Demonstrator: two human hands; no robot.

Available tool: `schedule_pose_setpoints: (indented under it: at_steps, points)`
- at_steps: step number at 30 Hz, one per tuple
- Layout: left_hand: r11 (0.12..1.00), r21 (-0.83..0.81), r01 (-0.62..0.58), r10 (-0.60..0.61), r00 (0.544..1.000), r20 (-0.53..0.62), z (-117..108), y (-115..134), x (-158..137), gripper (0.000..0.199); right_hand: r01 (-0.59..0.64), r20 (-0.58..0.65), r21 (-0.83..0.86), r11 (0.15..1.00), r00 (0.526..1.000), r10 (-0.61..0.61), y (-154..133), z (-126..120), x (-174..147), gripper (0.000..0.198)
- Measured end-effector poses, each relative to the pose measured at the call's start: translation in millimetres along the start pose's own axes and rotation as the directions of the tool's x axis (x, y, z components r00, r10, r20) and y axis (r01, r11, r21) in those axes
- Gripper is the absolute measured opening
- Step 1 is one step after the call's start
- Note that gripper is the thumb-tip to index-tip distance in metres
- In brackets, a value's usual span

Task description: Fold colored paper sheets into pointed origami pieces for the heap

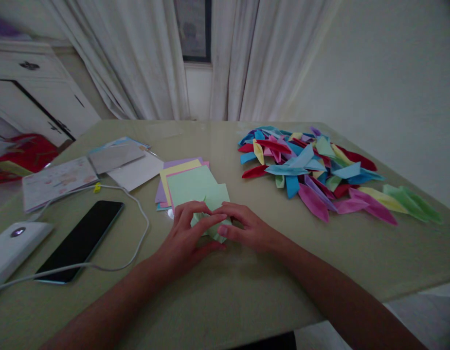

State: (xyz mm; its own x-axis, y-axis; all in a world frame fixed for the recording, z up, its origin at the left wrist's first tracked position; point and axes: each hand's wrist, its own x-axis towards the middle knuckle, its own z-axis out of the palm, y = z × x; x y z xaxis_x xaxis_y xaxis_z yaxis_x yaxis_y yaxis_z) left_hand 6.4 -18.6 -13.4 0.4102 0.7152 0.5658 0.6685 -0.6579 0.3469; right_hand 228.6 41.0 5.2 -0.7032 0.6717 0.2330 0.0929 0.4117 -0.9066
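A pale green sheet of paper [214,232], partly folded, lies between my two hands at the middle of the table. My left hand [191,227] grips its left side, with bent fingers reaching over the top. From the other side, my right hand [245,224] pinches the paper between thumb and fingers, its fingertips close to those of the left. Much of the folded paper is hidden by the fingers. Just beyond the hands is a stack of coloured paper squares [190,183], pale green uppermost, with yellow, pink and purple edges showing.
Many folded paper pieces [301,165] in several colours are heaped at the right. On the left lie a black phone [84,238], a white power bank [20,248], a white cable [140,238] and booklets [60,180]. Curtains [137,58] hang behind the table [268,296].
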Motion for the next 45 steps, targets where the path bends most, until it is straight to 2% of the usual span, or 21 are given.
schedule_pose_setpoints:
  at_steps: [3, 7, 13, 17, 20, 25, 28, 30, 32, 38, 41, 45]
  points:
    - [0.999, -0.002, 0.051, -0.052, 0.997, -0.053, 0, 1, -1, 0.040, -0.026, -0.008, 0.008, 1.000, 1.000, 0.026, -2, -1, 1, 0.036]
    - [0.992, -0.041, 0.116, -0.120, 0.987, -0.104, -1, 0, 2, 0.036, -0.029, 0.000, 0.004, 1.000, 1.000, 0.029, -5, -2, 2, 0.034]
    - [0.990, -0.112, 0.085, -0.105, 0.977, -0.185, -3, -4, 10, 0.030, -0.024, -0.019, -0.044, 0.999, 1.000, 0.024, -6, -1, 3, 0.028]
    - [0.992, -0.088, 0.093, -0.107, 0.981, -0.164, -5, -4, 11, 0.021, -0.031, -0.057, -0.038, 0.999, 0.998, 0.029, -8, -1, 3, 0.023]
    - [0.991, -0.075, 0.113, -0.124, 0.979, -0.161, -6, -3, 12, 0.017, -0.041, -0.054, -0.045, 0.998, 0.998, 0.039, -9, -1, 2, 0.029]
    - [0.988, -0.081, 0.134, -0.148, 0.969, -0.197, -6, -2, 13, 0.025, -0.037, -0.053, -0.067, 0.997, 0.998, 0.033, -8, 1, 1, 0.044]
    - [0.989, -0.107, 0.103, -0.123, 0.972, -0.201, -7, -1, 14, 0.023, -0.041, -0.084, 0.017, 0.999, 0.996, 0.043, -6, 3, 1, 0.066]
    - [0.989, -0.116, 0.097, -0.119, 0.972, -0.205, -7, -1, 14, 0.019, -0.041, -0.112, 0.078, 0.996, 0.993, 0.050, -4, 4, 0, 0.073]
    - [0.988, -0.117, 0.106, -0.129, 0.969, -0.213, -7, -1, 13, 0.016, -0.029, -0.152, 0.109, 0.994, 0.987, 0.045, -3, 5, 0, 0.069]
    - [0.980, -0.157, 0.124, -0.158, 0.962, -0.225, -10, 0, 11, 0.025, -0.034, -0.278, 0.085, 0.996, 0.959, 0.056, -4, 3, 3, 0.032]
    - [0.971, -0.186, 0.148, -0.186, 0.960, -0.209, -11, 1, 9, 0.025, -0.014, -0.297, 0.068, 0.998, 0.954, 0.033, -5, 2, 4, 0.029]
    - [0.961, -0.175, 0.215, -0.252, 0.940, -0.231, -11, 3, 8, 0.022, 0.021, -0.254, -0.003, 1.000, 0.967, -0.021, -8, 2, 4, 0.025]
